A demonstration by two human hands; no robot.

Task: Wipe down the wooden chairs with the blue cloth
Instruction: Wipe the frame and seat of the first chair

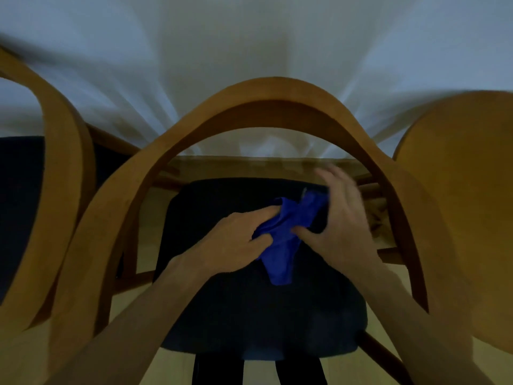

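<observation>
The blue cloth (283, 234) hangs bunched between the left hand (238, 237) and right hand (338, 226), both pinching it above the dark seat (222, 315).

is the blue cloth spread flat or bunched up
Bunched up: the blue cloth is crumpled between the left hand and right hand, one end hanging above the dark seat cushion.

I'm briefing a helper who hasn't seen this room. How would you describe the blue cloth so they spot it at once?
Find the middle wooden chair, whose curved back arches across the view, and look down through the arch to its dark seat cushion. Above the cushion, the left hand and right hand hold the blue cloth between them. It is the only bright blue thing, crumpled, one end hanging down.
</observation>
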